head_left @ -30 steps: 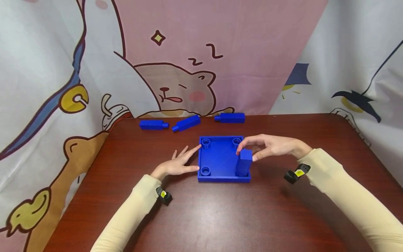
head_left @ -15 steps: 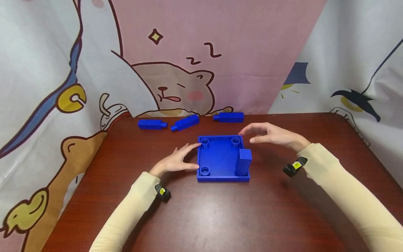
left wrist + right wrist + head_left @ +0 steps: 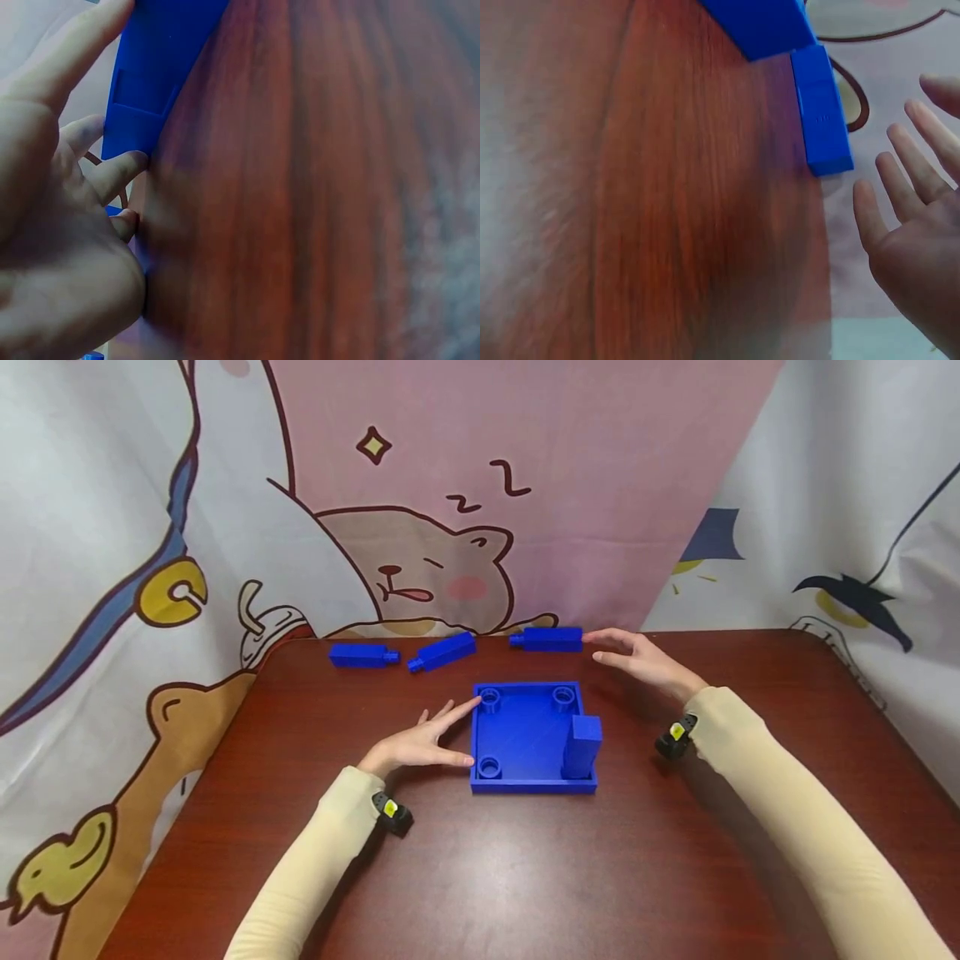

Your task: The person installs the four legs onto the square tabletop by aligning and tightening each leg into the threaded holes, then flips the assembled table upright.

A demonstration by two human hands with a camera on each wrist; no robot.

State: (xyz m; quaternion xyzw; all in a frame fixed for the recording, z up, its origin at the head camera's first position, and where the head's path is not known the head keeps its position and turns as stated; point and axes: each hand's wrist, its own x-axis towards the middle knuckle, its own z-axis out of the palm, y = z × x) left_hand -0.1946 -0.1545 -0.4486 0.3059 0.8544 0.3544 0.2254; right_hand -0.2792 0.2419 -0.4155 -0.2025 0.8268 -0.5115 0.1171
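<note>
A square blue tray (image 3: 525, 787) with raised edges lies mid-table, with round sockets at three corners. In its near right corner a blue square post (image 3: 583, 747) stands upright. My left hand (image 3: 416, 748) has its fingers spread, fingertips and thumb at the tray's left wall. Toward the back, my right hand (image 3: 645, 662) reaches with extended fingers, fingertips right at the end of a blue leg piece (image 3: 552, 640) that lies flat. The right wrist view shows that leg piece (image 3: 823, 112) beside the open palm (image 3: 922, 232), with nothing held.
Two more blue leg pieces with narrow pegs lie along the back of the table, one at the left (image 3: 360, 656) and one angled (image 3: 444, 652) beside it. Behind the brown table (image 3: 495, 877) hangs a printed cloth (image 3: 585, 485) with cartoon animals.
My right hand has left the upright post and moved back to the far right leg piece. My left hand stays at the tray's left wall.
</note>
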